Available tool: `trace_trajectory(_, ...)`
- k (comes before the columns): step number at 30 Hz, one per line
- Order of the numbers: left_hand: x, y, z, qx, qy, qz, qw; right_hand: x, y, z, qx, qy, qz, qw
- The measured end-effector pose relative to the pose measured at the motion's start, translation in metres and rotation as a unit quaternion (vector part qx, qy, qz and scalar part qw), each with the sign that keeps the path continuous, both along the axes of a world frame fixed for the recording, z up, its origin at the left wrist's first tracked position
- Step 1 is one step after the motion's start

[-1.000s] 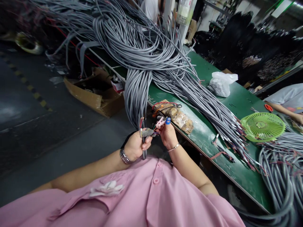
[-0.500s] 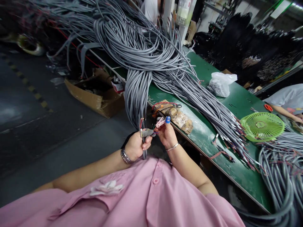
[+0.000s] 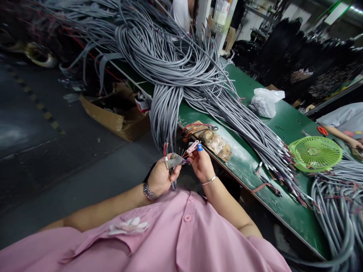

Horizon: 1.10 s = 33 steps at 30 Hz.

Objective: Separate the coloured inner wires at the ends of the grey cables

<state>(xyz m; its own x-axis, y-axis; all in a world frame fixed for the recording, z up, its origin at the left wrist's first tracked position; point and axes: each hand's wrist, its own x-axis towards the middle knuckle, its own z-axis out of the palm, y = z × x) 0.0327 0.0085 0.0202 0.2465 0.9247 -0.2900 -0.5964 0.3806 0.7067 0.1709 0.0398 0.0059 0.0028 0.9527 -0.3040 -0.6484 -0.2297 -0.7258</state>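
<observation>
My left hand (image 3: 159,175) is closed around grey cable (image 3: 173,184) in front of my shirt. A grey covering sits over its thumb tip. Red and other coloured wires (image 3: 166,148) stick up from a cable end beside that thumb. More thin coloured wires (image 3: 185,155) fan out between my two hands. My right hand (image 3: 202,165), with blue tape on the thumb, pinches a small pink clip-like tool (image 3: 193,146) just beside those wires. Whether the tool grips a wire is too small to tell.
A large bundle of grey cables (image 3: 167,102) drapes over the green table (image 3: 241,160). A taped wooden block (image 3: 217,143) lies at its near edge. A green fan (image 3: 314,153) and a plastic bag (image 3: 266,102) are farther right. Another person's arm (image 3: 343,138) shows at far right.
My left thumb and the upright wire end have shifted slightly left and tilted. The pink tool has turned a little in my right hand. Both hands keep their hold.
</observation>
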Motion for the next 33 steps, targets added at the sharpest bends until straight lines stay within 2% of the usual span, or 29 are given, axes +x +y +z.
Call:
trace_trajectory(3, 0.002, 0.002, -0.001, 0.013, 0.021, 0.016, 1.0, -0.001, 0.0, -0.004, 0.017, -0.049, -0.039, 0.998)
trace_trajectory(6, 0.005, 0.004, 0.0, 0.009, 0.04, 0.026, 0.999, -0.001, 0.001, -0.011, 0.047, -0.153, -0.11, 0.981)
trace_trajectory(8, 0.006, 0.005, 0.0, 0.004, 0.05, 0.029, 0.998, -0.001, 0.002, -0.014, 0.057, -0.183, -0.115, 0.975)
trace_trajectory(13, 0.008, 0.005, -0.001, -0.006, 0.064, 0.03, 0.997, -0.005, 0.007, -0.009, 0.027, -0.053, -0.016, 0.998)
trace_trajectory(17, 0.009, 0.005, -0.003, -0.011, 0.072, 0.029, 0.997, -0.009, 0.011, -0.005, 0.012, 0.017, -0.035, 0.999)
trace_trajectory(21, 0.01, 0.005, -0.003, -0.022, 0.079, 0.024, 0.996, -0.011, 0.012, -0.006, 0.001, 0.018, -0.058, 0.998)
trace_trajectory(30, 0.002, 0.001, -0.003, -0.005, 0.05, 0.032, 0.998, -0.001, 0.005, 0.0, -0.022, 0.058, 0.03, 0.998)
trace_trajectory(33, -0.001, 0.003, -0.004, -0.007, 0.033, 0.037, 0.999, 0.002, 0.003, 0.001, -0.007, 0.046, 0.033, 0.998)
